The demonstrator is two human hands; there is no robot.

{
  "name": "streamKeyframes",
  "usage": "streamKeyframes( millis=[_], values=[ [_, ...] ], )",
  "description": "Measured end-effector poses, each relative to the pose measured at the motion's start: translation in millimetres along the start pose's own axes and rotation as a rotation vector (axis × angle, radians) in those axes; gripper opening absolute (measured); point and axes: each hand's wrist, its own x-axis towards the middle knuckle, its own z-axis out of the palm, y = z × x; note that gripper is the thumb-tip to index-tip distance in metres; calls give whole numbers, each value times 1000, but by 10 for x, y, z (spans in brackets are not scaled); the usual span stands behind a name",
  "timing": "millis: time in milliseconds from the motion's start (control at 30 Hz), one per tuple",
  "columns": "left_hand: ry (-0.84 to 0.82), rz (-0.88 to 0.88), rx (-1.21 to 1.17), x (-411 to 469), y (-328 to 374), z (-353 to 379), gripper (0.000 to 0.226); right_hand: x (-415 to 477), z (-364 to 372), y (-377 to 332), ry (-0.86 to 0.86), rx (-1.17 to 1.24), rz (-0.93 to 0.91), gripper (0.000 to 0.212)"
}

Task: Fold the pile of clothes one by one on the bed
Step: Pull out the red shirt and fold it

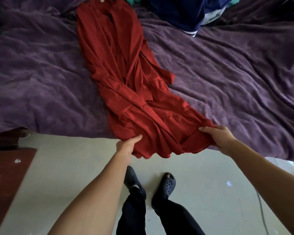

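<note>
Fingers (205,129) of left hand (126,146) and right hand (218,137) pinch the creased red dress (119,56) at its hem.

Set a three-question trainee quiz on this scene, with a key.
1. True or false: the left hand and right hand both grip the near end of the red dress.
2. The dress lies mostly on: A a purple bedcover, B a white sheet, C the floor.
3. Fill in: the pile of clothes sits at the bedcover's ___ side, beyond the dress.
Key: 1 true; 2 A; 3 far.
</note>
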Motion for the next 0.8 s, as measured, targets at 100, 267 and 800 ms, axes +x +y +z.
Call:
streamKeyframes(
  millis=[100, 267, 800],
  values=[
    [29, 88, 144, -124, -152, -119, 32, 15, -28, 167, 22, -43, 3, 20],
    [32, -49, 111, -504, -207, -854, 23, -249, -94, 229, -77, -35, 86, 27],
    [167, 256, -51, 74, 1714, -636, 62, -99, 859, -1466, -118, -150, -379, 16]
  ],
)
